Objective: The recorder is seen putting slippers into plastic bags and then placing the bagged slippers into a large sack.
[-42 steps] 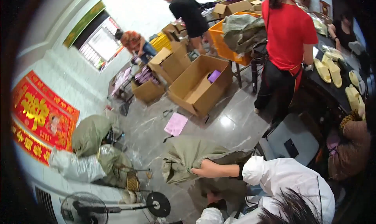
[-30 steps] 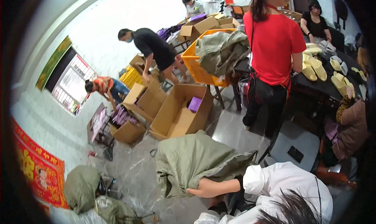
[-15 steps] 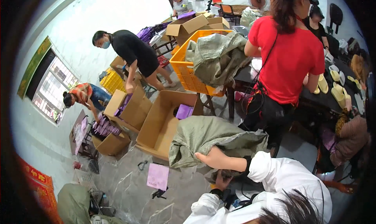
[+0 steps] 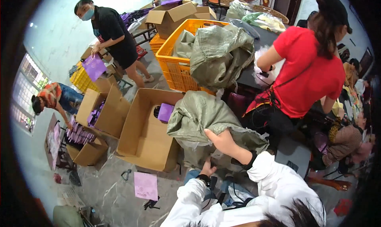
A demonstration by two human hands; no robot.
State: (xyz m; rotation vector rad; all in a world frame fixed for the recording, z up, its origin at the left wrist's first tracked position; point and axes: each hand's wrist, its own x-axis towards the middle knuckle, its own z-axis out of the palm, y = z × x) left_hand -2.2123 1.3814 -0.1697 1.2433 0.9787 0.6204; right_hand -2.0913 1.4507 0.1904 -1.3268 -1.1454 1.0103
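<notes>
Large grey-green woven sack [image 4: 206,118] held up just in front of the person, above the floor, between the open cardboard box [image 4: 147,139] on its left and the dark table edge on its right. Right hand [image 4: 222,141] lies on top of the sack's lower right fold, fingers curled over the cloth and closed on it; white sleeve runs back from the wrist toward the lower right. Left hand [image 4: 206,169] sits lower, under the sack's hanging bottom, fingers tucked up into the fabric; whether it grips or only touches cannot be told, the fold hides the fingertips. Sack's bulk lies up and to the left of both hands, its long axis slanting from upper left down to lower right, so the weight hangs away from the body toward the box. Right hand is the nearer to the sack's main mass; left is nearer the loose lower hem. A second sack of the same cloth [image 4: 220,52] is slumped in the yellow crate [image 4: 174,68] well beyond, untouched. A person in a red top [image 4: 313,74] stands at the table just right of the held sack.
</notes>
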